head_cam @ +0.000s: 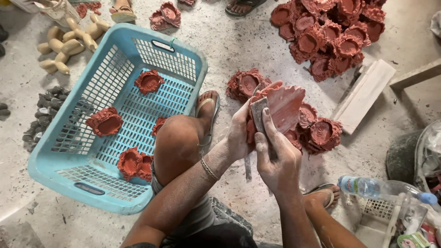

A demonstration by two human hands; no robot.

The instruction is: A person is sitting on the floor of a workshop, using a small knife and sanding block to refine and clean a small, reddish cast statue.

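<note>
My left hand point(239, 133) grips a red clay lamp piece point(282, 105) with a scalloped edge, its flat underside turned up. My right hand point(275, 158) presses a small grey piece of sandpaper point(258, 112) against that piece. Both hands are dusty and sit above my bent knee point(177, 138). Several more red clay lamps point(319, 133) lie on the floor just right of my hands.
A light blue plastic basket point(64, 165) at left holds several red lamps point(104, 121). A large heap of lamps point(333, 34) lies top right beside a white board point(365, 94). A plastic bottle point(367, 186) lies lower right. Beige clay figures point(69, 43) and dark pieces point(43, 115) are at left.
</note>
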